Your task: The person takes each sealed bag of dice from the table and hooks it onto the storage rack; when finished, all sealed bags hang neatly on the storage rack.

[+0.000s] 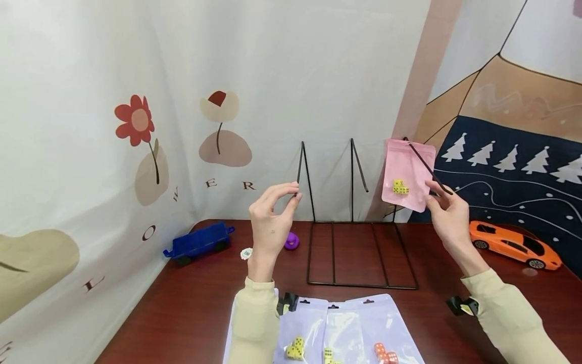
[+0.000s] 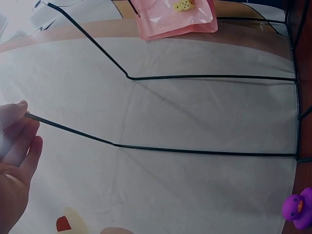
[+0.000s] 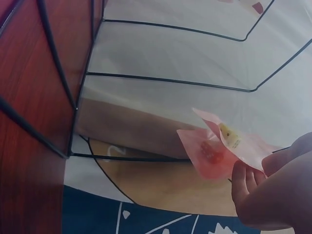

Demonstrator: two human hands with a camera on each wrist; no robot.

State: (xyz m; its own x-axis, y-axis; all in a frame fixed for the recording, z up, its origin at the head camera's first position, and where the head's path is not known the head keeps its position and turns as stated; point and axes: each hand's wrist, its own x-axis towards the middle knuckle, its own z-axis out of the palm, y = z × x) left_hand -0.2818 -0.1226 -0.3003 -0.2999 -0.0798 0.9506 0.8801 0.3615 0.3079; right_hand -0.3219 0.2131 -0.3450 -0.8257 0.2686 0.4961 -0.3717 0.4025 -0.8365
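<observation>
1. The left hand point(image 1: 273, 217) pinches the tip of the left prong point(image 2: 73, 130); the right hand's point(image 1: 450, 217) fingers, narrowly spaced, touch the pink bag's edge beside the right prong point(image 1: 429, 167); whether they pinch, I cannot tell.
2. That pink bag point(image 1: 404, 164), with yellow dice, hangs on the right prong.
3. A bare middle prong point(image 1: 352, 177) stands between the hands, on the black rack point(image 1: 364, 285).
4. Nearer, the left sleeve point(image 1: 255, 323) partly covers lilac bags point(image 1: 391, 323).
5. Beyond: purple duck point(image 1: 292, 241), blue trailer point(image 1: 197, 242), orange car point(image 1: 514, 244).
</observation>
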